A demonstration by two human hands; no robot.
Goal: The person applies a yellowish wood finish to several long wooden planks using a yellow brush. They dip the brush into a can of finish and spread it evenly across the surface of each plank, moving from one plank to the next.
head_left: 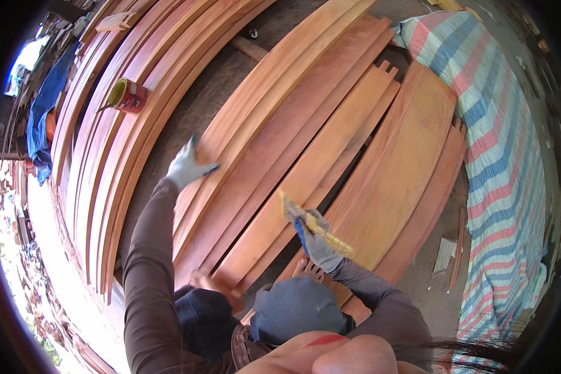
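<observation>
My left hand, in a pale glove with blue-dark fingertips, rests on the edge of a long reddish plank. Its thumb is spread away from the fingers, and nothing is in it. My right hand, in a grey and blue glove, is closed around a flat yellow tool. One end of that tool is broad and smeared with grey, and I cannot tell its exact kind. This hand is over a narrower board with notched tenons at its far end. A wide panel lies to its right.
More long planks are laid out at the left, bearing an open red tin with a stick at its rim. A striped woven sheet covers something along the right. My bare feet are among the boards. A paper scrap lies on the floor.
</observation>
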